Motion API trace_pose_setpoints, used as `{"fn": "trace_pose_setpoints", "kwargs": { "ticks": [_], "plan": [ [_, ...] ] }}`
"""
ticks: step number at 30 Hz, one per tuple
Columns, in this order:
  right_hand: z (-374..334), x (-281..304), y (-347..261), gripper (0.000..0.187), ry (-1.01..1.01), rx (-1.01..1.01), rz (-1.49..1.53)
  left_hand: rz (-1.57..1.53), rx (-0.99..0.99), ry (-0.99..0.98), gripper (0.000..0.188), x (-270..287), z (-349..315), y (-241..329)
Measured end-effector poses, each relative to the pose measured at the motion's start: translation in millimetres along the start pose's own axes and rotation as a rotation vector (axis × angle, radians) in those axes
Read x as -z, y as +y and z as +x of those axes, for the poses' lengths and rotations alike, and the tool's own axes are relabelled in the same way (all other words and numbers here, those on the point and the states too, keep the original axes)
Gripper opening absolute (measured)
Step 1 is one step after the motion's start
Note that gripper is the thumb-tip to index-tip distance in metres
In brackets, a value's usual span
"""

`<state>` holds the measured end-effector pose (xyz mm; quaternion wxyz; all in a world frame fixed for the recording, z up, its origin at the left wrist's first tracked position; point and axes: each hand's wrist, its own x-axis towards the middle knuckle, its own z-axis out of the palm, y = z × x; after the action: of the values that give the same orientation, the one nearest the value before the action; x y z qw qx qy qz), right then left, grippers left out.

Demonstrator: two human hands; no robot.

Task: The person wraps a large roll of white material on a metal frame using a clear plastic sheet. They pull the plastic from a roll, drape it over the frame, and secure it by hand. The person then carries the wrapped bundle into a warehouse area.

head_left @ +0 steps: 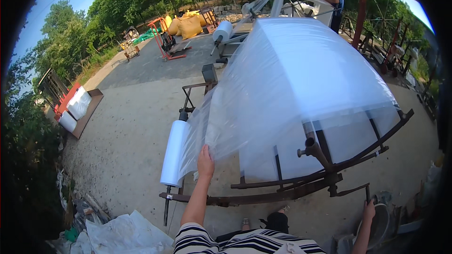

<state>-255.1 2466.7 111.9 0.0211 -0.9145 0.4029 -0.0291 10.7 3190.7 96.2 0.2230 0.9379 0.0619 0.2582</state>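
A wide sheet of clear plastic film (pixel 226 117) runs from a white film roll (pixel 173 153) on the left up over a large rotating frame. The frame's metal bars (pixel 263 199) show below the wound film. At the near edge of the sheet, my left hand (pixel 205 161) grips the film, its fingertips partly hidden. Low on the right, my right hand (pixel 369 210) is wrapped around the upright grip of a crank handle (pixel 351 191), which joins the frame's central hub (pixel 333 178). The film looks taut between roll and frame.
A person (pixel 336 7) stands at the far right beside another film-draped frame (pixel 282 0). Beyond the roll are a red hand truck (pixel 165 40) and yellow sacks (pixel 188 26). White sheeting (pixel 127 233) lies on the ground at lower left. A red post (pixel 360 9) rises at right.
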Motion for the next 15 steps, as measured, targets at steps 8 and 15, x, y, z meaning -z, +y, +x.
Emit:
{"fn": "trace_pose_setpoints", "kwargs": {
  "ticks": [8, 15],
  "plan": [
    [-100, -213, -54, 0.041, -0.578, -0.156, 0.411, 0.006, -0.130, 0.007, 0.042, -1, 7, 0],
    [-242, -105, -170, 0.032, -1.064, 0.006, 0.703, -0.078, -0.062, 0.021, 0.042, -1, -1, -1]
  ]
}}
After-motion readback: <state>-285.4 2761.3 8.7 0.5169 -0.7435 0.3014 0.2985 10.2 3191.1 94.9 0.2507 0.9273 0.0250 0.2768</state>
